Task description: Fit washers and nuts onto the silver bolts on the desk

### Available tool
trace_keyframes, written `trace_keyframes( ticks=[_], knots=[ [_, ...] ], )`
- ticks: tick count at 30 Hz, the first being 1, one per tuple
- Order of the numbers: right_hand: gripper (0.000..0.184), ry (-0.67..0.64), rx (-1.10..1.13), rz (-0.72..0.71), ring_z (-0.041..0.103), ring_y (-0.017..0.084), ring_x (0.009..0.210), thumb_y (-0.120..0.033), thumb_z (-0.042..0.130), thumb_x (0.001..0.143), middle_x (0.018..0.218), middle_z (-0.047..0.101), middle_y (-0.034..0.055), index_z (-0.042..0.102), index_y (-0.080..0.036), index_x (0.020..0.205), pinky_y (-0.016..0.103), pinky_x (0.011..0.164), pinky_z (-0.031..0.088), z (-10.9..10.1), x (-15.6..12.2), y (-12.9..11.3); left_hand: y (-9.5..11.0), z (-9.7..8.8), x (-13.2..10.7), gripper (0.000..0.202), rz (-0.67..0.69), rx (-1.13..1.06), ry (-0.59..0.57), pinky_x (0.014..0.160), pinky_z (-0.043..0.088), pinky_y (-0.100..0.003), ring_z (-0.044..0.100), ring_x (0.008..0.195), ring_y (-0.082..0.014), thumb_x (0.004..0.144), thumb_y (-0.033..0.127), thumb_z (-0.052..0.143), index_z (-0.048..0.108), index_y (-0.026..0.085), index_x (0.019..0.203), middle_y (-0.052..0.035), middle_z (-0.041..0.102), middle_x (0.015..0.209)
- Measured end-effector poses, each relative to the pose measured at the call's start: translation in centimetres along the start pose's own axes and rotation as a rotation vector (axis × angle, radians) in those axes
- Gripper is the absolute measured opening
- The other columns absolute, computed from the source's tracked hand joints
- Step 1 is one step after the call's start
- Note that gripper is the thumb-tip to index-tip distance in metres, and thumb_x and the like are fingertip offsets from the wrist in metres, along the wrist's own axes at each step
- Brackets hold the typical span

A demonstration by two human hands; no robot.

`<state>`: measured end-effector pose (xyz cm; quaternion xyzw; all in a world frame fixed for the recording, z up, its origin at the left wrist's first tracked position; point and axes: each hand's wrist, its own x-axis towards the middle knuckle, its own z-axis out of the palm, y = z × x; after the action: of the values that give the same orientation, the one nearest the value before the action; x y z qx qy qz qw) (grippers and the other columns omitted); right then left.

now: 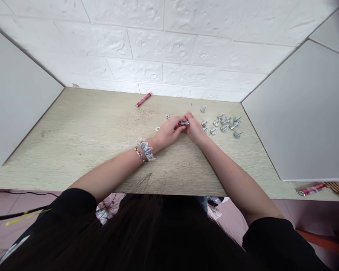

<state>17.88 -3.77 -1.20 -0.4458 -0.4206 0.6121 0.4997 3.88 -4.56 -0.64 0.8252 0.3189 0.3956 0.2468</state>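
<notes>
So I had a small shiny metal part (pixel 184 123) pinched between my left hand (pixel 169 131) and right hand (pixel 195 130), both closed on it, over the middle of the tabletop (pixel 96 146). My fingertips covered some of it, so I couldn't tell you its full shape. A little nut (pixel 167 117) sat just past my left hand, with a pale washer (pixel 157 128) right beside that hand. A bunch of bolts (pixel 224 128) lay scattered off to the right, and a red tube (pixel 143 100) was farther back, to the left, near the wall (pixel 149 75).
</notes>
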Motion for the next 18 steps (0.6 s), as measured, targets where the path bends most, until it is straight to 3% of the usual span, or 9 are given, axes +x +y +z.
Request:
trace_keyframes(
  ticks=[7, 14, 18],
  knots=[
    [0.058, 0.014, -0.072, -0.002, 0.055, 0.011, 0.056, -0.075, 0.051, 0.074, 0.062, 0.058, 0.0008, 0.055, -0.017, 0.071, 0.027, 0.06, 0.05, -0.15, 0.32, 0.38, -0.2, 0.05, 0.01, 0.025, -0.034, 0.013, 0.033, 0.082, 0.049, -0.027, 0.059, 0.081, -0.0116, 0.088, 0.017, 0.051, 0.057, 0.016, 0.112, -0.0046, 0.066, 0.103],
    [0.06, 0.064, -0.218, 0.018, 0.047, 0.01, 0.041, -0.071, 0.051, 0.077, 0.042, 0.042, -0.0017, 0.038, -0.02, 0.049, 0.025, 0.048, 0.041, -0.51, 0.24, 0.24, -0.12, 0.04, 0.02, 0.023, -0.091, -0.012, 0.024, 0.076, 0.049, -0.027, 0.056, 0.07, -0.0102, 0.088, 0.021, 0.052, 0.057, 0.016, 0.109, -0.0036, 0.065, 0.094],
    [0.056, 0.054, -0.244, 0.006, 0.048, 0.01, 0.043, -0.068, 0.051, 0.079, 0.043, 0.043, -0.0018, 0.044, -0.019, 0.053, 0.025, 0.049, 0.04, -0.75, 0.36, 0.39, 0.03, 0.02, 0.07, 0.024, -0.124, -0.034, 0.02, 0.075, 0.049, -0.027, 0.056, 0.068, -0.0099, 0.087, 0.021, 0.052, 0.058, 0.016, 0.11, -0.0043, 0.065, 0.096]
  ],
)
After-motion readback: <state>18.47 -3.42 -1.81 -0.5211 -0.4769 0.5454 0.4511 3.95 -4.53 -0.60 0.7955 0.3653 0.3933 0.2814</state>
